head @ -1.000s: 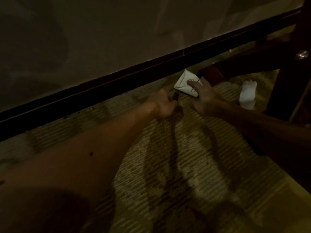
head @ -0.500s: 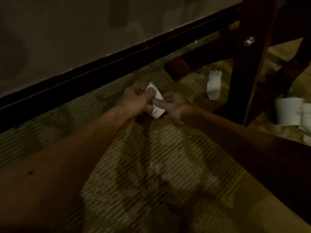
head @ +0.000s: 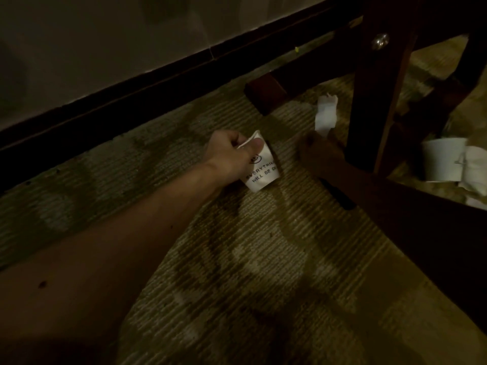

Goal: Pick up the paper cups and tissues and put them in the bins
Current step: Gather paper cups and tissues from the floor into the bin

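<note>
Gripping the printed paper cup [head: 263, 173] by its rim over the carpet [head: 263, 259], left hand [head: 228, 154] carries it alone, likely freeing the other | right hand [head: 314, 148], shadowed just beside the tissue [head: 326, 115], grip unreadable | half a second ago both hands pinched the cup | second cup [head: 440, 159] waits beyond chair leg [head: 374, 101]
</note>
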`<state>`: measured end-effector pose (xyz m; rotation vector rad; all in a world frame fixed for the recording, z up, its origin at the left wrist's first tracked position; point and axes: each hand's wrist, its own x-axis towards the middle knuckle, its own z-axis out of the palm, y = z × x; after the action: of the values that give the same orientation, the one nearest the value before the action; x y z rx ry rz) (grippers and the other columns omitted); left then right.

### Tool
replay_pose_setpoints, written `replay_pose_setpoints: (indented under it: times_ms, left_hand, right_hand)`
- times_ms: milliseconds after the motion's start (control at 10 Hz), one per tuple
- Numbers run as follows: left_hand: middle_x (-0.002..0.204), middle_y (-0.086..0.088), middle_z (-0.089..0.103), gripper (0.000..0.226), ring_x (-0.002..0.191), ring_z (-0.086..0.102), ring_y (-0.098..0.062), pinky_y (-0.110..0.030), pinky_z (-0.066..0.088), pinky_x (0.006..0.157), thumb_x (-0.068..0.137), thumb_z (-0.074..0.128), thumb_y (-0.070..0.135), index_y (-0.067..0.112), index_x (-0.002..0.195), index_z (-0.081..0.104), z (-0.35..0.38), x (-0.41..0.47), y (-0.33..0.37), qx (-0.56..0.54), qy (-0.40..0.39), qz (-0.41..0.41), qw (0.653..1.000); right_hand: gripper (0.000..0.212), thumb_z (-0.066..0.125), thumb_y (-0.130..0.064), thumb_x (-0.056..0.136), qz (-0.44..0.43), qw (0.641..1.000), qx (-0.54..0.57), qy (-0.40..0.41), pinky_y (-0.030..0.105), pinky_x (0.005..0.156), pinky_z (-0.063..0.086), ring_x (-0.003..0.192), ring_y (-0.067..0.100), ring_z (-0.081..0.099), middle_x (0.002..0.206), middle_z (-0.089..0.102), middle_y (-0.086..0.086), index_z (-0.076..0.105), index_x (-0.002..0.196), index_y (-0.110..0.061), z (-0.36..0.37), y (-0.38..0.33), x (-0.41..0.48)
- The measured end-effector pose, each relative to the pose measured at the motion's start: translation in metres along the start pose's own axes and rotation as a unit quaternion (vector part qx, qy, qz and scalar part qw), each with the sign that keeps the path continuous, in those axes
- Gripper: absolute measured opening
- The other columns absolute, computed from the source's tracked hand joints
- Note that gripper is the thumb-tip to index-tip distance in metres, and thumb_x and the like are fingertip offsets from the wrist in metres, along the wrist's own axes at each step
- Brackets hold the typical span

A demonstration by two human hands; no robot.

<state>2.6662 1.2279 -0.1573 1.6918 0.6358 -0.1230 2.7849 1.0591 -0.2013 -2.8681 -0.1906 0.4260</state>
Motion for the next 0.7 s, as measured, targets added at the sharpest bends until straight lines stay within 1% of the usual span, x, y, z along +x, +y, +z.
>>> replay_pose_setpoints:
  times_ms: [100, 200, 300, 400, 500, 600, 700]
  left_hand:
    - [0.078, 0.002, 0.067, 0.021, 0.065, 0.066, -0.006, -0.021, 0.054, 0.056, 0.091, 0.066, 0.033, 0.013, 0.09, 0.064, 0.003, 0.003, -0.002, -0.002, 0.002, -0.003, 1.0]
    - [0.089, 0.001, 0.066, 0.021, 0.067, 0.066, -0.006, -0.019, 0.051, 0.049, 0.089, 0.069, 0.031, 0.015, 0.101, 0.06, 0.003, 0.003, -0.002, -0.017, 0.007, -0.007, 1.0]
    - [0.104, 0.002, 0.06, 0.044, 0.079, 0.066, -0.01, -0.019, 0.05, 0.046, 0.084, 0.074, 0.032, 0.023, 0.121, 0.051, -0.004, 0.0, 0.0, -0.01, -0.008, -0.02, 1.0]
    - [0.134, 0.002, 0.051, 0.076, 0.109, 0.059, -0.014, -0.029, 0.056, 0.075, 0.079, 0.076, 0.042, 0.034, 0.143, 0.034, -0.017, -0.007, -0.001, 0.092, -0.079, 0.0, 0.993]
    - [0.154, 0.003, 0.033, 0.09, 0.122, 0.043, -0.007, -0.023, 0.047, 0.085, 0.079, 0.07, 0.052, 0.045, 0.15, 0.015, -0.036, -0.027, 0.001, 0.173, -0.161, 0.034, 0.971]
    - [0.152, 0.003, 0.037, 0.085, 0.119, 0.043, 0.002, -0.012, 0.042, 0.075, 0.08, 0.065, 0.054, 0.047, 0.15, 0.016, -0.055, -0.058, 0.011, 0.214, -0.212, 0.062, 0.951]
    - [0.124, 0.006, 0.063, 0.063, 0.099, 0.066, -0.002, -0.021, 0.059, 0.071, 0.084, 0.063, 0.049, 0.036, 0.143, 0.042, -0.079, -0.1, 0.027, 0.218, -0.219, 0.055, 0.949]
  right_hand:
    - [0.041, 0.036, -0.03, 0.102, -0.022, 0.999, -0.001, 0.028, 0.047, 0.099, 0.038, 0.12, 0.04, 0.048, 0.128, 0.053, 0.023, 0.055, 0.123, 0.0, 0.004, 0.004, 0.0]
    - [0.037, 0.04, -0.026, 0.101, -0.042, 0.997, 0.021, 0.063, 0.038, 0.083, 0.041, 0.103, 0.037, 0.057, 0.109, 0.063, 0.022, 0.061, 0.108, 0.003, -0.004, -0.003, -0.02]
    - [0.04, 0.045, -0.038, 0.1, -0.037, 0.993, 0.098, 0.06, 0.019, 0.069, 0.029, 0.085, 0.015, 0.056, 0.09, 0.059, 0.0, 0.066, 0.101, -0.003, 0.001, -0.013, -0.044]
    - [0.036, 0.054, -0.044, 0.095, 0.014, 0.958, 0.287, -0.022, 0.019, 0.071, 0.042, 0.077, 0.013, 0.061, 0.079, 0.061, -0.008, 0.063, 0.075, -0.015, 0.002, -0.026, -0.063]
    - [0.038, 0.058, -0.046, 0.092, 0.095, 0.884, 0.441, -0.118, 0.027, 0.052, 0.048, 0.057, 0.015, 0.059, 0.079, 0.066, 0.004, 0.062, 0.071, -0.015, -0.019, -0.04, -0.085]
    - [0.042, 0.052, -0.047, 0.095, 0.069, 0.815, 0.53, -0.224, 0.025, 0.051, 0.047, 0.063, 0.018, 0.061, 0.081, 0.07, 0.008, 0.062, 0.072, -0.013, -0.043, -0.054, -0.114]
    - [0.039, 0.051, -0.043, 0.096, 0.011, 0.766, 0.572, -0.293, 0.026, 0.052, 0.05, 0.06, 0.017, 0.062, 0.078, 0.07, 0.007, 0.061, 0.076, -0.011, -0.064, -0.076, -0.146]
